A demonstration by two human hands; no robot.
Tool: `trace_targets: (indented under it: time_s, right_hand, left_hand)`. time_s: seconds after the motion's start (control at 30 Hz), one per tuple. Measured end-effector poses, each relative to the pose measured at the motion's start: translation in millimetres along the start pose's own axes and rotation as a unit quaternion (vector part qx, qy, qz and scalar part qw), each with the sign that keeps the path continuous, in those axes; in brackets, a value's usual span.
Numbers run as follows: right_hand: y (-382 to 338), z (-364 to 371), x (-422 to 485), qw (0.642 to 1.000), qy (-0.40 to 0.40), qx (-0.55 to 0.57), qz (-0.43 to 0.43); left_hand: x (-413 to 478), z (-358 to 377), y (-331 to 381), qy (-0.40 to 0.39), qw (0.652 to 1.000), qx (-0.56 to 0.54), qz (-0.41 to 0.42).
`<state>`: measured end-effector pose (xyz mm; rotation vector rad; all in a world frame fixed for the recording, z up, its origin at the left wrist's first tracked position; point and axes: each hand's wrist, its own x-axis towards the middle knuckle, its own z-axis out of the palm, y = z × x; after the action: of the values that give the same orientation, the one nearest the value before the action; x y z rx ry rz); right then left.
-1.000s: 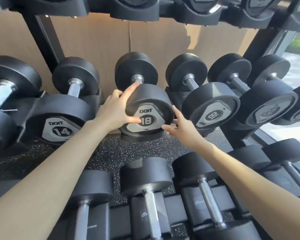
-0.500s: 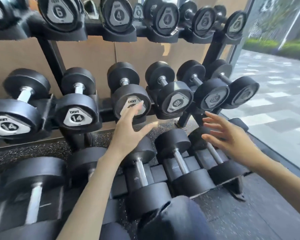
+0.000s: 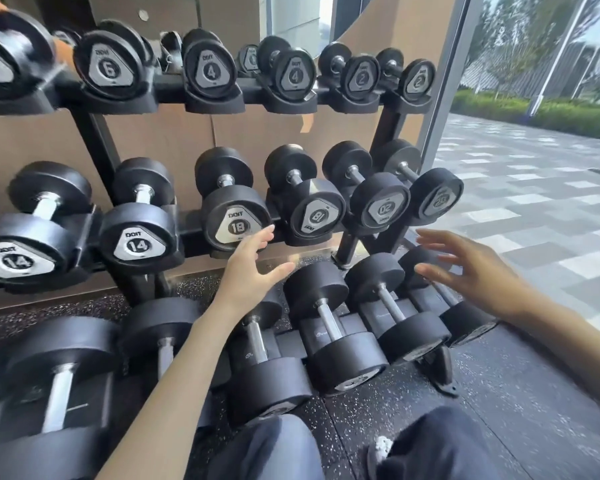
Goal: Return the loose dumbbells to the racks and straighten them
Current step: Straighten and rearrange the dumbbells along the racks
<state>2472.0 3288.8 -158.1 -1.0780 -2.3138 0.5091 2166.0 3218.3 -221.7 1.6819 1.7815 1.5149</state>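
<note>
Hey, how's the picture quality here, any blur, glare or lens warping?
Head view: motion blur smears the right hand and the top-left dumbbell; the 18 label is sharp; the wide lens makes the window frame lean; daylight leaves the pavement pale and the lower rack dim.

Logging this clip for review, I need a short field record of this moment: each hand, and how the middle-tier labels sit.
left hand: open, fingers spread, fingertips at the front of the upright-label 18 dumbbell; contact unclear
right hand: open, holds nothing, over the bottom-tier dumbbells
second 18 dumbbell: seated, label turned sideways
20 dumbbell: seated, label upside down
14 dumbbell: seated, label upright
</note>
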Motion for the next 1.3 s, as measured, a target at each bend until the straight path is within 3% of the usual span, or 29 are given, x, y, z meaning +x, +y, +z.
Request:
trace_targets:
  time_s: [0.27, 0.5, 0.73, 0.8, 0.9, 1.0, 1.3]
  right_hand:
    - [47.3, 34.3, 103.0, 0.996, -0.04, -0.036, -0.066]
    - [103.9, 95.6, 245.7, 0.986, -0.049, -0.096, -0.13]
    - [129.3, 145.5, 383.6, 0.953, -0.094, -0.139, -0.252]
    - [129.1, 151.2, 403.5, 0.955, -0.118, -0.109, -0.25]
    - [133.0, 164.5, 411.9, 0.964, -0.058, -0.009, -0.26]
    - [136.8, 171.4, 412.0, 0.96, -0.009, 0.05, -0.276]
    - [146.9, 167.6, 406.7, 0.961, -0.013, 0.176, -0.214]
  left_hand:
    - [54.0, 63.0, -48.6, 0.025, 0.999, -0.019, -0.041]
    - [161.2, 112.9, -129.3, 0.025, 0.995, 0.022, -0.098]
    - [244.7, 142.7, -204.0, 0.013, 0.997, 0.014, -0.081]
    - [256.9, 145.2, -213.6, 0.013, 0.998, -0.03, -0.053]
    - [265.6, 143.6, -220.2, 0.013, 0.998, -0.061, -0.025]
    - [270.0, 138.5, -222.2, -0.013, 0.999, -0.049, 0.002]
    - [281.1, 129.8, -198.4, -0.087, 0.995, 0.033, -0.033]
